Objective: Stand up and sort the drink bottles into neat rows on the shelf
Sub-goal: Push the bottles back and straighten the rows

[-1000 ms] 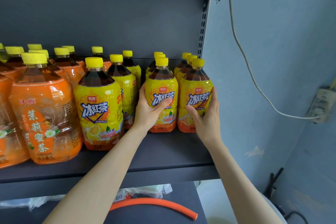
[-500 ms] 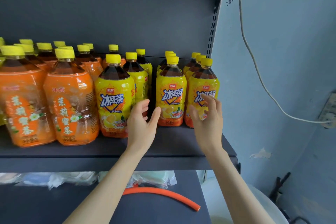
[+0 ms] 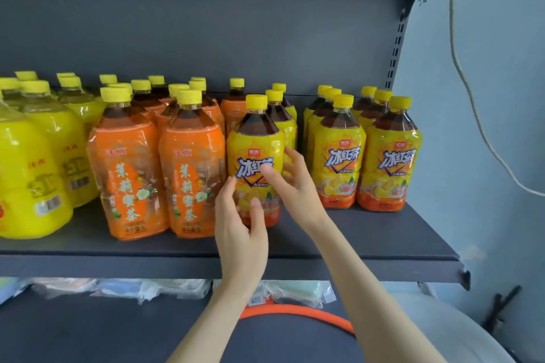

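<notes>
Yellow-capped drink bottles stand upright on a dark grey shelf (image 3: 368, 233). At the right are two neat rows of yellow iced-tea bottles (image 3: 339, 156) (image 3: 389, 162). Left of them is a third iced-tea row, whose front bottle (image 3: 253, 141) stands further forward than the others. My left hand (image 3: 239, 221) is at this bottle's lower left with relaxed fingers. My right hand (image 3: 295, 186) is at its right side, thumb across the label and fingers spread. Neither hand grips it. Orange tea bottles (image 3: 126, 174) (image 3: 191, 174) stand to the left.
Large yellow bottles (image 3: 26, 174) fill the shelf's left end. The slotted shelf upright (image 3: 396, 47) and a blue wall with a white cable (image 3: 472, 115) bound the right side. Below lie plastic-wrapped packs (image 3: 147, 289) and an orange hose (image 3: 309, 314).
Both hands let go of the two front iced-tea bottles at the right and moved left to the front bottle of the third row. The view swung left.
</notes>
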Action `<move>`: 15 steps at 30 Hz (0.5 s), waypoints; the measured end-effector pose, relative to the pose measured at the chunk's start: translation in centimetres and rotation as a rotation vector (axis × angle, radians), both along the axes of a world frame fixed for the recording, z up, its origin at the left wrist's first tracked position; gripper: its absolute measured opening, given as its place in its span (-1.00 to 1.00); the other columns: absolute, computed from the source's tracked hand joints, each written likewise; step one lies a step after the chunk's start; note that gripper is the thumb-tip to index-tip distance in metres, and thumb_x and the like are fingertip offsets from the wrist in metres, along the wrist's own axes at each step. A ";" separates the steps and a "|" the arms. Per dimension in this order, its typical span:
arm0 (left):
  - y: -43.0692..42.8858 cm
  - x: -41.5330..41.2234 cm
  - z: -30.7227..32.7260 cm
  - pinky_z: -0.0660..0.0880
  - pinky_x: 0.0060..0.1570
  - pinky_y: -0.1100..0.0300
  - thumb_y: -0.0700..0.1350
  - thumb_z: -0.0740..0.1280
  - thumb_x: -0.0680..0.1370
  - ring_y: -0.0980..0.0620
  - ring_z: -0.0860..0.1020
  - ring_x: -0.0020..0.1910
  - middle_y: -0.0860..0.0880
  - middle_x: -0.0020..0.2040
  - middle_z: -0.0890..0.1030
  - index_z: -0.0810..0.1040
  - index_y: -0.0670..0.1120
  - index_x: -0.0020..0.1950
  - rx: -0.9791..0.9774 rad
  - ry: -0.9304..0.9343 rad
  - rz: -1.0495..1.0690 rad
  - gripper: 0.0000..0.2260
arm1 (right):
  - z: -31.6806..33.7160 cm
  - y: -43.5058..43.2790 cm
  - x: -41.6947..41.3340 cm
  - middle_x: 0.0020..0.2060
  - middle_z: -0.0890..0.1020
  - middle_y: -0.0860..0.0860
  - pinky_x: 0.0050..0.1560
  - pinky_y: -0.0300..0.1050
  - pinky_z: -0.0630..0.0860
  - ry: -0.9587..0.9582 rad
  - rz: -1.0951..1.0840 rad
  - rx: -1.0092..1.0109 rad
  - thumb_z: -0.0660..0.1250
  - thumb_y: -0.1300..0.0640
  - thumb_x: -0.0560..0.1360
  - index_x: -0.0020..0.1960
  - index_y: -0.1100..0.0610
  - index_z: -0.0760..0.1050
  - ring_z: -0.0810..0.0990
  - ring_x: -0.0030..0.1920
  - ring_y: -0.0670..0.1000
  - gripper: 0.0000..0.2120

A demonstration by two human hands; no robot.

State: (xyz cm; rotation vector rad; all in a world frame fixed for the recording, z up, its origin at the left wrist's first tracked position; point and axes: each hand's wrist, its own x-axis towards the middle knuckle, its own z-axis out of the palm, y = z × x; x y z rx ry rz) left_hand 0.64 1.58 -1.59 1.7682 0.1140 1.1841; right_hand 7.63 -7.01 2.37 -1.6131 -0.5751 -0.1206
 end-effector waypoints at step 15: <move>-0.7 1.5 0.3 0.50 0.19 0.03 0.10 0.32 0.49 0.13 0.50 0.23 0.04 0.22 0.56 0.43 -0.08 0.31 0.051 0.070 -0.575 -0.55 | -2.3 -5.1 -2.5 0.11 0.65 -0.15 0.05 -0.21 0.57 -0.061 -0.224 0.257 0.35 -0.24 0.41 0.30 -0.14 0.40 0.62 0.15 -0.10 -0.51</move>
